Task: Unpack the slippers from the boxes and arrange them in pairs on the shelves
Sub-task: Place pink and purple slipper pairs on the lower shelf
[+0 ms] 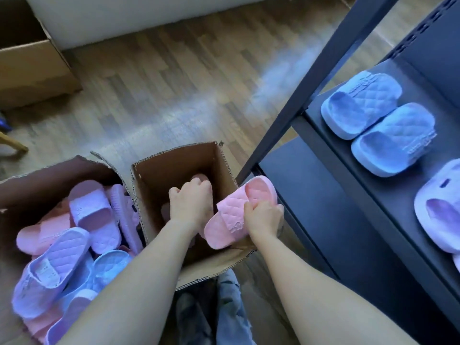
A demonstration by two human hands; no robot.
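Over right rim of open box (174, 165), my right hand (263, 220) grips quilted pink slipper (234, 215): thumb on strap, fingers wrapped round its side, heel end toward lower shelf (336, 220) just beside. Deep inside box, my left hand (191, 202) curls fingers over second pink slipper (201, 176), mostly hidden beneath palm.

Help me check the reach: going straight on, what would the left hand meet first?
Likely the pink rubbery slipper down in the open brown cardboard box, just ahead of the left hand; depth unclear.
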